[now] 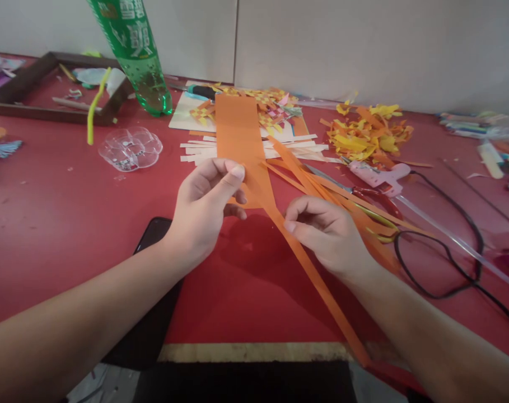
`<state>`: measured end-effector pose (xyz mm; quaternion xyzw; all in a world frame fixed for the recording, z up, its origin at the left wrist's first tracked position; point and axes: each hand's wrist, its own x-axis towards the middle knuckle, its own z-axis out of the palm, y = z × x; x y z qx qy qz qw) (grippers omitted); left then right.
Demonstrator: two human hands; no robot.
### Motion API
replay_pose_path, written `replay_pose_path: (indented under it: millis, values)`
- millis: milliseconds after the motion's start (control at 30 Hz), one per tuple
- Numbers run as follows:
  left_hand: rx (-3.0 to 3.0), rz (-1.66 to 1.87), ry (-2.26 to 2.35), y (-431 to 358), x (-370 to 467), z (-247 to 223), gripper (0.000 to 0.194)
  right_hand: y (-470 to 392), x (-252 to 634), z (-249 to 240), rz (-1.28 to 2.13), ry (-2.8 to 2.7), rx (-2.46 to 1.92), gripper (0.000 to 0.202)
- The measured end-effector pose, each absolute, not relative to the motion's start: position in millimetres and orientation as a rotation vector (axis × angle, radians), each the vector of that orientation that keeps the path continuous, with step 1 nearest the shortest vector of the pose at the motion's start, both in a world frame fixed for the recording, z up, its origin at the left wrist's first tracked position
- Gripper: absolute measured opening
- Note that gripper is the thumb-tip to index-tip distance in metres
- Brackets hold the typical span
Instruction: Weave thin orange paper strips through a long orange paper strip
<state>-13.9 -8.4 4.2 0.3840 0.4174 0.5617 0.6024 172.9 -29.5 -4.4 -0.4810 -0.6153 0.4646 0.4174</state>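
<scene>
One orange strip slants in the head view from the left hand, toward the wearer and rightward, crossing the table's front edge. The left thumb and forefinger pinch its far end over the orange card; the right hand, nearer its middle, pinches its right side. Loose strips crowd beyond the right hand; red tabletop shows between the wrists.

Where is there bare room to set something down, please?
Largest is the red tabletop at left, between the clear flower-shaped tray and the left forearm, tiny scraps aside. A smaller patch lies between the black device and the long orange strip. Crowded: back middle, with paper scraps; right, with hot glue gun and black cable.
</scene>
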Motion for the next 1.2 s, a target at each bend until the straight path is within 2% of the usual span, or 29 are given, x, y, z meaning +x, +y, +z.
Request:
replay_pose_path:
  millis: [133, 233, 367, 567, 800, 900, 1067, 1200]
  values:
    - [0.831, 1.197, 0.949, -10.9, -13.7, 5.1, 0.025, -31.0, 173.9, -5.4, 1.161, -1.513, -1.208, 0.009]
    - [0.911, 0.947, 0.898, -14.2, -13.3, 3.8, 0.034, -31.8, 174.3, -6.0, 1.146, -1.495, -1.189, 0.01]
    - [1.022, 0.638, 0.922, -17.1, -12.9, 3.3, 0.03, -32.0, 173.1, -5.3, 1.149, -1.535, -1.158, 0.009]
    - [0.925, 0.708, 0.921, -17.2, -12.3, 0.9, 0.025, -31.2, 172.7, -4.0, 1.143, -1.565, -1.136, 0.01]
    - [0.684, 1.113, 0.948, -8.8, -13.8, 0.9, 0.022, -31.5, 173.9, -5.6, 1.208, -1.552, -1.221, 0.008]
    - [0.642, 1.175, 0.981, -7.6, -14.4, 1.9, 0.021, -30.5, 174.0, -6.3, 1.234, -1.535, -1.24, 0.008]
    - [0.818, 0.849, 0.966, -12.3, -12.7, -0.1, 0.029, -29.0, 173.4, -5.8, 1.185, -1.521, -1.235, 0.008]
    - [0.978, 0.657, 0.972, -16.0, -10.6, -1.1, 0.028, -29.9, 172.1, -5.6, 1.209, -1.537, -1.238, 0.007]
